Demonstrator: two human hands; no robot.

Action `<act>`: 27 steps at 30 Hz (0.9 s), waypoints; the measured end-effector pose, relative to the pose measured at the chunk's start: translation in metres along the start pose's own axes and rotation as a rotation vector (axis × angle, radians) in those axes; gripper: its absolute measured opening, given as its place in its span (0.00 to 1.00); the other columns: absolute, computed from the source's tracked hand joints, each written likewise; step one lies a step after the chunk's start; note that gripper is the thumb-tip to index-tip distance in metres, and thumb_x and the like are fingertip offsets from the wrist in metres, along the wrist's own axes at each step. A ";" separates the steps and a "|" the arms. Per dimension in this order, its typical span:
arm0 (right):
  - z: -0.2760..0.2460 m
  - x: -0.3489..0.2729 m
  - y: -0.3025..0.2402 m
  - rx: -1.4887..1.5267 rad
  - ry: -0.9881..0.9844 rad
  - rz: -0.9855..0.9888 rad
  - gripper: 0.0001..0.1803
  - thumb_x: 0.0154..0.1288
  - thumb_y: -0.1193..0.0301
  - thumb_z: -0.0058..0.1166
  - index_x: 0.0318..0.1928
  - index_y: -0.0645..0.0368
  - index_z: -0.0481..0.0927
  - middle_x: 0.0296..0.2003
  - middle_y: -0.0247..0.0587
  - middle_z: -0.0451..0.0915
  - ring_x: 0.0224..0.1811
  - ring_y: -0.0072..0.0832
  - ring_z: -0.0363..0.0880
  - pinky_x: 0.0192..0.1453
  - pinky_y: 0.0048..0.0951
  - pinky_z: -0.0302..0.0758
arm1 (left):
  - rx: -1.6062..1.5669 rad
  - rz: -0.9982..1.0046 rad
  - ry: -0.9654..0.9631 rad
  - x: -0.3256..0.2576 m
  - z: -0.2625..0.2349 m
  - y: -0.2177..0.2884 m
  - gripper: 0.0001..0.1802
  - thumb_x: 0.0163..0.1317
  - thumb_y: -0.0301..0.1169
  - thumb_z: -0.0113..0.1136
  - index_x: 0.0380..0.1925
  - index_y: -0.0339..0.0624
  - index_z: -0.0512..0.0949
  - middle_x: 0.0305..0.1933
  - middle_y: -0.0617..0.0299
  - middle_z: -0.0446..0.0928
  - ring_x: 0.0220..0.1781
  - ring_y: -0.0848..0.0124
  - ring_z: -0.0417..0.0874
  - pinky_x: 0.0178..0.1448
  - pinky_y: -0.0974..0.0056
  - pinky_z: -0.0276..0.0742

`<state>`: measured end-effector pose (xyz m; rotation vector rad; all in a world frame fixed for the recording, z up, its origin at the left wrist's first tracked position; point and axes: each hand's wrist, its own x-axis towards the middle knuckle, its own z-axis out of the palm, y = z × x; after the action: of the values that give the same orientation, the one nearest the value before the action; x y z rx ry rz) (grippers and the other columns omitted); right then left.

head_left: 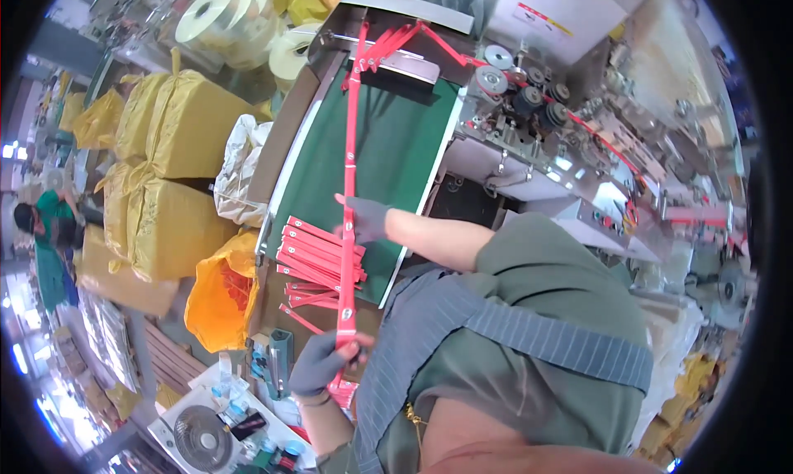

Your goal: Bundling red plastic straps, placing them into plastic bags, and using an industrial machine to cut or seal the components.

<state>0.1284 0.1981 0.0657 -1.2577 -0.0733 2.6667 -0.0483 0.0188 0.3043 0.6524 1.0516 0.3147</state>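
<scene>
A long red ribbon (350,135) with small pale round marks runs from the machine's far end down toward my body. My left hand (318,365), in a grey fingerless glove, is closed around its near end, and folded red lengths hang just below the fingers. Farther up, my right hand (368,219), gloved the same way, reaches in from the right and holds the ribbon midway. One fingertip sticks out past the ribbon's left edge; the other fingers are partly hidden. Cut red strips (310,255) lie fanned in a pile left of the ribbon, on the green belt (396,160).
Machine rollers (529,102) stand right of the belt, with red ribbon threaded through. Yellow wrapped bundles (178,226) and an open orange sack (221,296) sit to the left. A fan (201,438) is at the lower left. Another person (54,238) in green stands far left.
</scene>
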 end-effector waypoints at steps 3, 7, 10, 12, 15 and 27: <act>0.014 0.026 -0.017 0.287 0.077 -0.286 0.23 0.61 0.54 0.55 0.45 0.58 0.68 0.34 0.41 0.78 0.35 0.34 0.80 0.37 0.41 0.78 | 0.003 0.113 0.252 -0.029 0.016 -0.013 0.15 0.61 0.35 0.56 0.35 0.29 0.78 0.24 0.60 0.77 0.24 0.73 0.77 0.28 0.70 0.72; 0.012 0.013 -0.048 0.256 0.010 -0.433 0.12 0.63 0.64 0.54 0.42 0.56 0.72 0.35 0.39 0.80 0.36 0.31 0.80 0.38 0.38 0.79 | -0.492 0.623 0.834 -0.034 0.020 -0.050 0.11 0.65 0.38 0.52 0.28 0.44 0.70 0.19 0.69 0.66 0.19 0.77 0.68 0.22 0.71 0.64; 0.033 -0.057 -0.051 0.087 -0.178 -0.452 0.12 0.64 0.65 0.53 0.44 0.57 0.72 0.40 0.41 0.79 0.40 0.31 0.80 0.41 0.36 0.79 | -0.851 0.751 1.058 -0.006 0.002 -0.048 0.14 0.66 0.36 0.48 0.44 0.37 0.72 0.31 0.65 0.73 0.29 0.76 0.70 0.33 0.71 0.67; 0.043 -0.091 -0.053 -0.020 -0.334 -0.451 0.14 0.64 0.66 0.53 0.47 0.58 0.72 0.43 0.42 0.79 0.42 0.32 0.80 0.43 0.35 0.80 | -0.933 0.925 0.839 0.007 -0.031 -0.085 0.14 0.64 0.38 0.50 0.40 0.38 0.72 0.39 0.55 0.76 0.43 0.63 0.76 0.51 0.60 0.72; 0.048 -0.114 -0.050 -0.052 -0.448 -0.482 0.15 0.65 0.68 0.51 0.50 0.60 0.71 0.47 0.44 0.77 0.47 0.33 0.79 0.48 0.34 0.80 | -1.156 1.057 0.906 0.054 -0.029 -0.041 0.13 0.63 0.37 0.52 0.41 0.40 0.72 0.44 0.57 0.75 0.47 0.63 0.75 0.57 0.54 0.70; 0.055 -0.151 -0.058 0.119 -0.446 -0.716 0.16 0.67 0.68 0.49 0.52 0.61 0.69 0.49 0.47 0.76 0.51 0.35 0.77 0.49 0.33 0.81 | -0.713 0.913 0.582 0.097 0.012 0.041 0.21 0.64 0.30 0.50 0.56 0.34 0.64 0.53 0.47 0.72 0.53 0.59 0.76 0.55 0.58 0.75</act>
<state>0.1888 0.2278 0.2233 -0.4459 -0.3475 2.2052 0.0108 0.0982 0.2667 0.3434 1.0215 1.6696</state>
